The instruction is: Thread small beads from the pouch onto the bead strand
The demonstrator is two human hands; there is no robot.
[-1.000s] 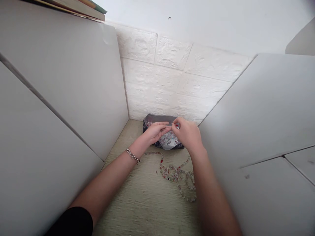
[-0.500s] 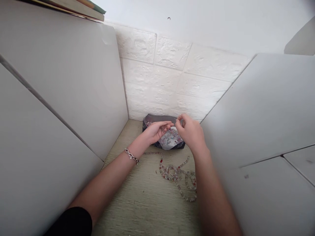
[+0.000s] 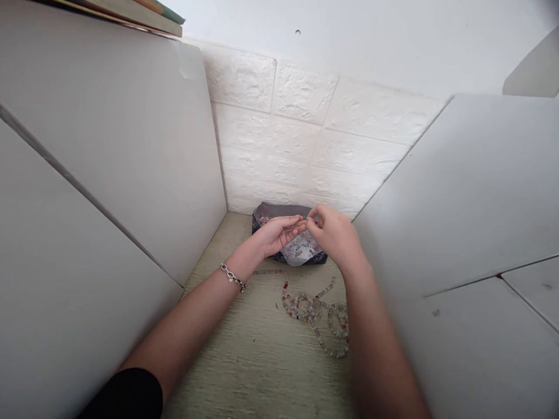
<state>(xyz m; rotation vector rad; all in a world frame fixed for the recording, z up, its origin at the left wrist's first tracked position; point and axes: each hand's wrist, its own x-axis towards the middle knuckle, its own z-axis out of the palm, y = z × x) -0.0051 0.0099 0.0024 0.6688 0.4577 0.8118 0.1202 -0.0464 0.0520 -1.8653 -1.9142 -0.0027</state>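
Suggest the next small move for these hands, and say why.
Perhaps ease the right hand slightly toward the left hand, over the open bag of loose beads: anything dropped would likely land inside. The right hand is pinched, close beside the left; what it holds, if anything, is too small to tell.

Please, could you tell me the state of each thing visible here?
Pouch: open, loose beads inside
Bead strand: lying in loose loops on the greenish surface
Left hand: over the pouch, grip unclear
Right hand: fingers pinched, object unclear
Bracelet: worn around left wrist
Books: stacked
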